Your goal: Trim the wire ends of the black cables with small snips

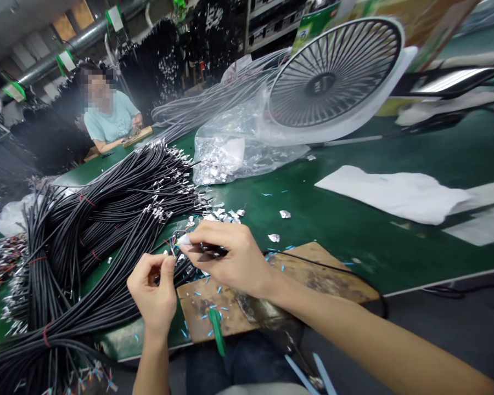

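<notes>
Near the centre of the frame, the left hand (154, 291) pinches the end of a cable between thumb and forefinger, its thin coloured wires (173, 245) fanned out above the fingertips. The right hand (230, 258) closes around a dark tool (208, 252), its fingertips meeting those wires; the white bit there is too small to name. In the upper middle, a clear plastic bag (251, 123) lies on the green table (304, 192), silvery scraps (214, 164) gathered in its lower left part. A whitish plastic bag (12, 216) sits at the left edge, its contents indistinct. Bundled black cables (107, 219) fill the left, and foil pieces (274, 238) lie right of centre.
</notes>
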`<state>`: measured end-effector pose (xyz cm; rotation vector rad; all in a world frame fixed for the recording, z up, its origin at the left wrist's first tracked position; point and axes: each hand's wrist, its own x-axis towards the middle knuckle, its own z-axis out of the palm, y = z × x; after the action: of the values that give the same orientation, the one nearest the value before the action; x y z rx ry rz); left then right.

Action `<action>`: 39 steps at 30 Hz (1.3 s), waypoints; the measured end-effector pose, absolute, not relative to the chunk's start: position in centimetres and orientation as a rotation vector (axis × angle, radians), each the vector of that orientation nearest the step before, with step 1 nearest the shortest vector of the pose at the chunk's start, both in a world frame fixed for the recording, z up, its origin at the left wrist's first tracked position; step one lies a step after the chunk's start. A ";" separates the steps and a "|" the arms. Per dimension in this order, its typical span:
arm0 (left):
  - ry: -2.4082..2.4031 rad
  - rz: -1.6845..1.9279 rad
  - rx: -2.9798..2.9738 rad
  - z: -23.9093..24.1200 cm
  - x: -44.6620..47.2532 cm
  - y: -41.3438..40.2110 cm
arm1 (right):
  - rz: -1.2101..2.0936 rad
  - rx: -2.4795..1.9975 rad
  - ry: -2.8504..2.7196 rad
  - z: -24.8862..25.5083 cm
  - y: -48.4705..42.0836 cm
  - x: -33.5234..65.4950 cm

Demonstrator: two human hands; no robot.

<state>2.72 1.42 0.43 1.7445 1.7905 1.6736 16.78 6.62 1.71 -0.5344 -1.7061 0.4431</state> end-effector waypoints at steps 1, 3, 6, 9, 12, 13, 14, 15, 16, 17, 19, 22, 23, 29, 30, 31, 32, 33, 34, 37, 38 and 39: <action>1.792 1.672 1.747 0.4 2.7 1.4 | 0.440 -0.523 -1.706 1.7 6.6 16.8; 1.799 1.678 1.732 0.2 2.6 1.4 | 0.434 -0.500 -1.708 1.6 6.6 16.8; 1.790 1.679 1.718 0.1 2.6 1.4 | 0.404 -0.488 -1.723 1.5 6.7 16.8; 1.769 1.669 1.728 0.1 2.6 1.4 | 0.355 -0.475 -1.721 1.4 6.7 16.8; 1.773 1.676 1.732 0.2 2.6 1.4 | 0.349 -0.475 -1.713 1.5 6.7 16.7; 1.781 1.674 1.736 0.2 2.6 1.4 | 0.353 -0.475 -1.715 1.5 6.6 16.8; 1.791 1.667 1.740 0.2 2.6 1.3 | 0.357 -0.476 -1.717 1.5 6.6 16.8; 1.800 1.658 1.746 0.2 2.6 1.3 | 0.361 -0.474 -1.722 1.5 6.6 16.8; 1.804 1.649 1.752 0.2 2.5 1.3 | 0.364 -0.476 -1.725 1.5 6.6 16.9; 1.801 1.646 1.756 0.2 2.5 1.3 | 0.366 -0.479 -1.730 1.5 6.6 16.9; 1.787 1.645 1.757 0.3 2.5 1.2 | 0.371 -0.486 -1.737 1.4 6.6 16.9; 1.777 1.651 1.734 0.4 2.7 1.3 | 0.358 -0.491 -1.733 1.4 6.6 16.9; 1.775 1.649 1.723 0.4 2.8 1.3 | 0.350 -0.485 -1.731 1.4 6.6 16.9; 1.759 1.618 1.655 0.7 3.0 1.3 | 0.320 -0.436 -1.742 1.4 6.7 16.9; 1.759 1.617 1.649 0.7 3.1 1.2 | 0.318 -0.440 -1.743 1.4 6.7 16.9; 1.757 1.616 1.639 0.7 3.1 1.2 | 0.316 -0.445 -1.744 1.4 6.7 16.9; 1.761 1.621 1.623 0.6 3.1 1.2 | 0.314 -0.446 -1.744 1.4 6.7 16.9; 1.763 1.622 1.610 0.5 3.1 1.2 | 0.311 -0.445 -1.746 1.3 6.7 16.9; 1.767 1.629 1.598 0.5 3.0 1.2 | 0.309 -0.443 -1.747 1.3 6.7 16.9; 1.751 1.617 1.626 0.2 2.9 1.2 | 0.314 -0.446 -1.754 1.3 6.7 16.9; 1.746 1.611 1.643 0.2 2.8 1.2 | 0.318 -0.449 -1.753 1.2 6.7 16.9; 1.744 1.611 1.660 0.2 2.8 1.2 | 0.325 -0.453 -1.751 1.2 6.7 16.9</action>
<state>2.78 1.21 0.20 1.6600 1.7435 1.6106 16.89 6.72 1.20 -0.4533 -1.7514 0.3248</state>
